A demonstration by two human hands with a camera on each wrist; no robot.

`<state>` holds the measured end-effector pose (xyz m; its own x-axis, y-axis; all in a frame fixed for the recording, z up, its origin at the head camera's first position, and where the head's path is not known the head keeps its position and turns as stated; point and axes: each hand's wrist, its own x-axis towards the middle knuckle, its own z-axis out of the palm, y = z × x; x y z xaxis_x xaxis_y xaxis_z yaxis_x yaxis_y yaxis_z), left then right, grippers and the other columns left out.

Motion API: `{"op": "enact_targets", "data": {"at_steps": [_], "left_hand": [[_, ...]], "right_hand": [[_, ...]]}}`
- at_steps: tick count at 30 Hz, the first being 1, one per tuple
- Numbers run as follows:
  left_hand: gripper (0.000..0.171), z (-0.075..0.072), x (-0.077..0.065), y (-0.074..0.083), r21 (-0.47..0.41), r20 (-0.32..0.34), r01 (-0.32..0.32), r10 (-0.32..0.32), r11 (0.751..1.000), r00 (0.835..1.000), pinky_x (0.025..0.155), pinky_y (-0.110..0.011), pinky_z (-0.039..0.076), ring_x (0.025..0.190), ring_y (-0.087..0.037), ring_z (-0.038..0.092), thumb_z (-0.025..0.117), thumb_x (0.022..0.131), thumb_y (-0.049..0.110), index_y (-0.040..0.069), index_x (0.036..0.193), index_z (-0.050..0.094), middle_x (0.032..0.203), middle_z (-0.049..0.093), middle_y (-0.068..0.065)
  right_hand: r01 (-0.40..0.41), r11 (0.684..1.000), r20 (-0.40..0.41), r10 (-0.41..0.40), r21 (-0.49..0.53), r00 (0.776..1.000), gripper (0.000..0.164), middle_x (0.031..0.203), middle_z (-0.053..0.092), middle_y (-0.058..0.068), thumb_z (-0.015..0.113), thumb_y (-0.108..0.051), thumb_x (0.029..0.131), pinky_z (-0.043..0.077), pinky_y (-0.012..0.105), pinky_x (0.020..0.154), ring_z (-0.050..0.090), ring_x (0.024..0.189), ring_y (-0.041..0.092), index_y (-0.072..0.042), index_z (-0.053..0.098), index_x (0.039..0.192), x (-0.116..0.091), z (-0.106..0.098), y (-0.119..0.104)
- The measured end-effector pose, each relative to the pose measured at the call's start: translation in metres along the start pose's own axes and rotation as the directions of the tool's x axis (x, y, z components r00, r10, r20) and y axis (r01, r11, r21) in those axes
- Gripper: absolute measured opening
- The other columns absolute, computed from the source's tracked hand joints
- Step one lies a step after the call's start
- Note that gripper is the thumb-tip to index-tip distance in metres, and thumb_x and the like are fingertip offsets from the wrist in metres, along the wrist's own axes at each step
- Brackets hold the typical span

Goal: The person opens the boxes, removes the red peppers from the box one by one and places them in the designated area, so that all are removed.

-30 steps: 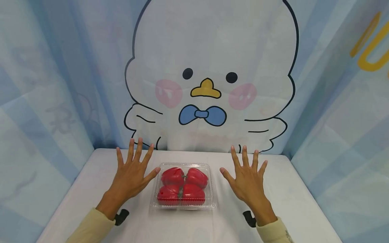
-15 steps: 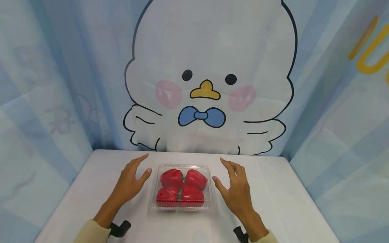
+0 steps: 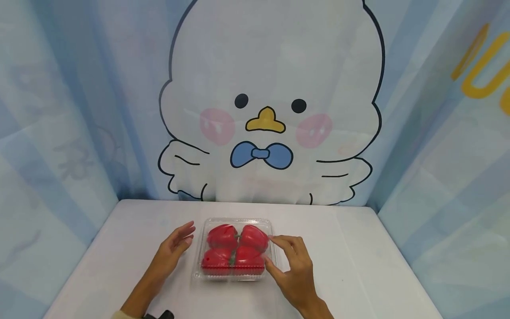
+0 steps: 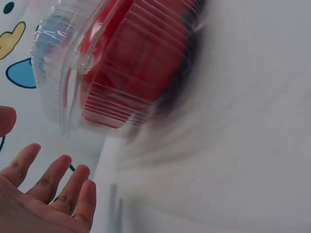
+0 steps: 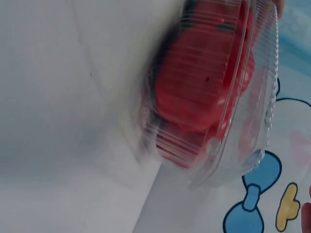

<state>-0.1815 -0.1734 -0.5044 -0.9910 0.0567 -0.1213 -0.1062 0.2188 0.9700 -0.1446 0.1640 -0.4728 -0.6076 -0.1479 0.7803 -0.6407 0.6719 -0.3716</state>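
A clear plastic clamshell box [image 3: 233, 277] sits on the white table with several red bell peppers [image 3: 250, 257] inside. Its lid is down in the head view; the wrist views show its ribbed side walls. My left hand [image 3: 169, 254] is held to the left of the box, apart from it, with its fingers loosely bent. On the other side, my right hand [image 3: 292, 270] reaches to the box's right edge, thumb and forefinger curved and spread. Its fingertips overlap that edge in the head view; whether they touch it I cannot tell.
The white table [image 3: 342, 266] spreads on both sides of the box. A curtain [image 3: 263, 186] printed with a cartoon bird hangs behind the table's far edge, and pale blue curtains [image 3: 450, 186] stand on the left and right.
Both hands have come down and nearer to me from raised, spread-fingered poses. The right hand has moved left to the box's edge, and the fingers of both have bent. The box stays put.
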Motion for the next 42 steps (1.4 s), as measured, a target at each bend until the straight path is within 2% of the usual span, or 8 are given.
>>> {"op": "enact_targets", "data": {"at_steps": [4, 10, 14, 19, 23, 33, 37, 42], "left_hand": [[0.055, 0.004, 0.004, -0.009, -0.135, 0.024, 0.045, -0.043, 0.990, 0.999, 0.126, -0.051, 0.041, 0.155, -0.033, 0.045, 0.053, 0.113, 0.026, 0.023, 0.165, 0.036, 0.170, 0.043, -0.009], [0.058, 0.009, 0.006, -0.016, -0.278, 0.059, 0.085, -0.072, 0.957, 0.996, 0.116, -0.027, 0.050, 0.156, -0.026, 0.044, 0.056, 0.111, 0.025, 0.027, 0.166, 0.036, 0.170, 0.043, -0.002], [0.063, 0.011, 0.005, -0.019, -0.331, 0.087, 0.092, -0.067, 0.939, 0.994, 0.116, -0.022, 0.048, 0.155, -0.018, 0.045, 0.061, 0.109, 0.027, 0.029, 0.166, 0.035, 0.171, 0.041, 0.001], [0.065, 0.011, 0.004, -0.023, -0.378, 0.111, 0.080, -0.041, 0.922, 0.993, 0.116, -0.015, 0.043, 0.143, 0.001, 0.053, 0.062, 0.109, 0.026, 0.030, 0.167, 0.033, 0.172, 0.040, 0.003], [0.067, 0.012, 0.004, -0.026, -0.416, 0.113, 0.097, -0.055, 0.904, 0.992, 0.119, -0.018, 0.039, 0.137, 0.008, 0.054, 0.064, 0.107, 0.021, 0.029, 0.166, 0.033, 0.172, 0.039, 0.003], [0.071, 0.016, 0.002, -0.027, -0.475, 0.096, 0.129, -0.095, 0.871, 0.991, 0.120, -0.023, 0.042, 0.160, -0.015, 0.037, 0.066, 0.104, 0.011, 0.029, 0.166, 0.035, 0.171, 0.041, 0.005], [0.072, 0.018, 0.002, -0.027, -0.476, 0.091, 0.130, -0.098, 0.870, 0.991, 0.120, -0.024, 0.041, 0.160, -0.016, 0.036, 0.068, 0.103, 0.011, 0.028, 0.166, 0.036, 0.170, 0.042, 0.006], [0.072, 0.018, 0.001, -0.028, -0.470, 0.087, 0.135, -0.107, 0.872, 0.991, 0.120, -0.023, 0.042, 0.157, -0.010, 0.041, 0.070, 0.102, 0.013, 0.027, 0.165, 0.037, 0.170, 0.043, 0.007]], "right_hand": [[0.039, 0.998, -0.013, -0.038, 0.056, 0.999, 0.047, 0.113, 0.070, 0.003, 0.093, -0.011, 0.078, 0.049, 0.007, 0.102, 0.063, 0.102, 0.016, -0.011, 0.075, 0.121, -0.010, 0.006, -0.008], [0.065, 0.996, -0.006, -0.065, 0.059, 0.998, 0.050, 0.111, 0.070, -0.002, 0.096, -0.014, 0.073, 0.049, 0.017, 0.091, 0.062, 0.099, 0.013, -0.016, 0.077, 0.118, -0.025, 0.017, -0.018], [0.090, 0.995, -0.011, -0.090, 0.052, 0.996, 0.051, 0.108, 0.070, -0.002, 0.098, -0.014, 0.067, 0.047, 0.023, 0.087, 0.061, 0.097, 0.014, -0.016, 0.078, 0.114, -0.032, 0.025, -0.020], [0.128, 0.990, -0.012, -0.128, 0.065, 0.992, 0.044, 0.103, 0.069, -0.004, 0.098, -0.017, 0.070, 0.044, 0.025, 0.082, 0.060, 0.094, 0.013, -0.018, 0.079, 0.110, -0.036, 0.035, -0.022], [0.151, 0.987, -0.015, -0.150, 0.054, 0.989, 0.036, 0.099, 0.068, -0.006, 0.096, -0.021, 0.073, 0.040, 0.022, 0.079, 0.058, 0.089, 0.012, -0.020, 0.079, 0.105, -0.038, 0.041, -0.022], [0.098, 0.995, 0.054, -0.098, 0.011, 0.994, 0.038, 0.091, 0.065, -0.010, 0.102, -0.015, 0.062, 0.037, 0.018, 0.078, 0.053, 0.085, 0.006, -0.023, 0.082, 0.093, -0.039, 0.046, -0.028], [0.076, 0.997, 0.075, -0.075, -0.014, 0.994, 0.036, 0.088, 0.064, -0.011, 0.104, -0.016, 0.060, 0.037, 0.018, 0.076, 0.051, 0.085, 0.005, -0.022, 0.084, 0.088, -0.039, 0.048, -0.031], [0.078, 0.992, 0.083, -0.070, -0.099, 0.994, 0.038, 0.085, 0.061, -0.011, 0.107, -0.017, 0.053, 0.037, 0.018, 0.072, 0.049, 0.082, 0.004, -0.022, 0.085, 0.084, -0.038, 0.050, -0.034]]}}
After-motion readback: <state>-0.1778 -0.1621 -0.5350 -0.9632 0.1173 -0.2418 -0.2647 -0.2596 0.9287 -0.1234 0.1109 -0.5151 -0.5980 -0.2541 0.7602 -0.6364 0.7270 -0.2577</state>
